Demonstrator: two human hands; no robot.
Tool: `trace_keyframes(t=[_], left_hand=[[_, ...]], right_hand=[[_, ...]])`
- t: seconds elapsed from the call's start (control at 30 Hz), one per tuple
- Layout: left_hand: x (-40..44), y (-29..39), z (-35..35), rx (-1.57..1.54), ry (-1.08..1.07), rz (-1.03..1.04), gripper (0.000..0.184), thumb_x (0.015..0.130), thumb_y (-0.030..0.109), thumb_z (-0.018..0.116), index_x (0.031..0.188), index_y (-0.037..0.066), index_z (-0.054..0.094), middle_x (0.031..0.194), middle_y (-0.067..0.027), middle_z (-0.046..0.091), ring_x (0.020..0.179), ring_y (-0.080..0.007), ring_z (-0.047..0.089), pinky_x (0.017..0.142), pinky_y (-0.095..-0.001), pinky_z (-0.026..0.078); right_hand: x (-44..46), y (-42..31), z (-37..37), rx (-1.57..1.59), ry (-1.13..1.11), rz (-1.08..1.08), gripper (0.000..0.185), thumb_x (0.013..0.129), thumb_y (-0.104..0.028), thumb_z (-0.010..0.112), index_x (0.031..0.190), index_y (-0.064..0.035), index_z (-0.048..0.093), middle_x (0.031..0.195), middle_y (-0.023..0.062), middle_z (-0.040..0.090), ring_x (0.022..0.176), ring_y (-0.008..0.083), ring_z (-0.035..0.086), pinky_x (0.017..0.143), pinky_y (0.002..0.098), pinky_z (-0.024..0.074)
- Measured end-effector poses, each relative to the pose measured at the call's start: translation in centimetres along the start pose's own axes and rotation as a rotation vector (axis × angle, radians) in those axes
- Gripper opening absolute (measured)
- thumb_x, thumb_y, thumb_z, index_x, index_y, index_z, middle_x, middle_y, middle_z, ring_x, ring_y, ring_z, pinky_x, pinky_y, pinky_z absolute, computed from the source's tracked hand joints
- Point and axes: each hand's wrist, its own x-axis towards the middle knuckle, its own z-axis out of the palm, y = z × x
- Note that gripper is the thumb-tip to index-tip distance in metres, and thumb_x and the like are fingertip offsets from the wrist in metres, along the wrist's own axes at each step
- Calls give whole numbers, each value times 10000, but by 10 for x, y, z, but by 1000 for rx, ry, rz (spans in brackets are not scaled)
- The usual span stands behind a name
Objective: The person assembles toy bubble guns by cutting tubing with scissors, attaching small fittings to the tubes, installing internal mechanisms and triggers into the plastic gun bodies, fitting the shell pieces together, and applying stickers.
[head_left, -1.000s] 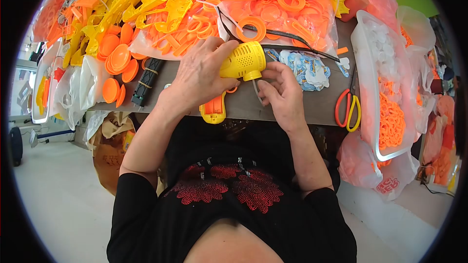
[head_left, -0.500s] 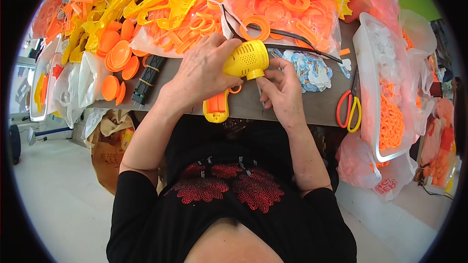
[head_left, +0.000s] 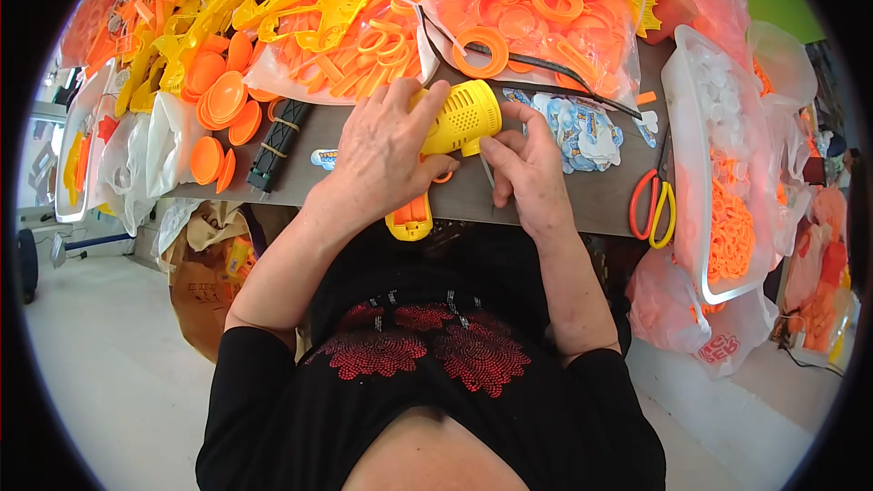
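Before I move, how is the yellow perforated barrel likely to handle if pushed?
The yellow perforated barrel is probably stiff: its end looks round and undented in the left hand. Its holes suggest a hollow shell, so it may be light. Its curved wall could make it roll.

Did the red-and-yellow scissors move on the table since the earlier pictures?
No; the scissors show no visible shift against the translucent tray beside them.

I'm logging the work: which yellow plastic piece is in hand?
The perforated, barrel-shaped piece, gripped by the left hand; the yellow pieces heaped at the view's upper left lie untouched.
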Motion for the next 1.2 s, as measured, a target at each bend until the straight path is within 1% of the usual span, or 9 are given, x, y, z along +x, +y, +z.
trace_keyframes(t=[0.4, 0.57, 0.63, 0.7, 0.83, 1.0, 1.07, 1.17, 1.2], left_hand=[[-11, -8, -1, -64, 76, 51, 710, 666, 285, 763, 1239, -4, 459, 1094, -211, 516, 988, -353, 532, 843, -401, 443], [-14, -13, -30, -947, -151, -105, 737, 704, 270, 780, 1294, -1, 432, 1114, -162, 563, 981, -220, 582, 822, -325, 475], [-16, -13, -39, -1087, -195, -109, 739, 649, 239, 818, 1246, -17, 466, 1067, -116, 588, 952, -158, 573, 822, -309, 473], [-21, -11, -47, -1230, -511, -124, 730, 583, 216, 845, 1176, -32, 500, 997, -95, 615, 906, -158, 590, 799, -304, 480], [-38, 8, -60, -995, -400, -113, 671, 545, 200, 833, 1100, -30, 532, 908, -107, 643, 844, -179, 620, 762, -302, 491], [-53, 11, -56, -761, -226, 87, 620, 557, 171, 795, 1082, -22, 527, 881, -165, 630, 755, -309, 640, 653, -346, 513], [-54, 15, -58, -693, -155, 157, 622, 559, 169, 784, 1087, -24, 517, 860, -158, 620, 732, -309, 631, 631, -353, 507], [-52, 24, -63, -541, -83, 243, 626, 563, 170, 762, 1096, -24, 497, 812, -142, 592, 684, -311, 610, 585, -370, 491], [-52, 26, -64, -458, -80, 253, 629, 565, 174, 751, 1100, -23, 487, 787, -134, 575, 659, -313, 598, 561, -379, 481]], right_hand=[[-10, 4, 19, 227, -4, -8, 581, 813, -28, 606, 1315, -12, 313, 874, 97, 590, 418, 21, 370, 333, 178, 289], [-44, -20, 24, 199, 50, -155, 619, 785, 43, 593, 1327, -4, 299, 942, 125, 605, 422, 25, 372, 340, 172, 263], [-63, -33, 23, 119, -63, -327, 674, 767, 109, 568, 1354, 5, 254, 1035, 157, 588, 597, 77, 543, 465, 176, 413], [-76, -38, 23, 96, -111, -372, 710, 764, 119, 577, 1370, 5, 225, 1086, 172, 567, 751, 127, 574, 592, 216, 458], [-83, -30, 6, -53, -335, -482, 805, 769, 99, 622, 1407, -4, 143, 1188, 191, 517, 1093, 246, 544, 898, 340, 456], [-79, -40, -15, -322, -412, -305, 872, 713, -98, 771, 1391, 13, 233, 1184, 161, 526, 1055, 219, 553, 893, 336, 444], [-76, -57, -20, -503, -328, -600, 962, 602, -292, 855, 1350, -7, 321, 1225, 171, 490, 1016, 224, 552, 827, 328, 455], [-69, -56, -9, -514, -417, -707, 1044, 517, -405, 874, 1318, -2, 339, 1154, 157, 518, 941, 250, 557, 816, 335, 447], [-70, -53, 0, -443, -408, -704, 900, 571, -354, 859, 1247, 5, 384, 1068, 153, 529, 869, 252, 547, 769, 333, 450]])
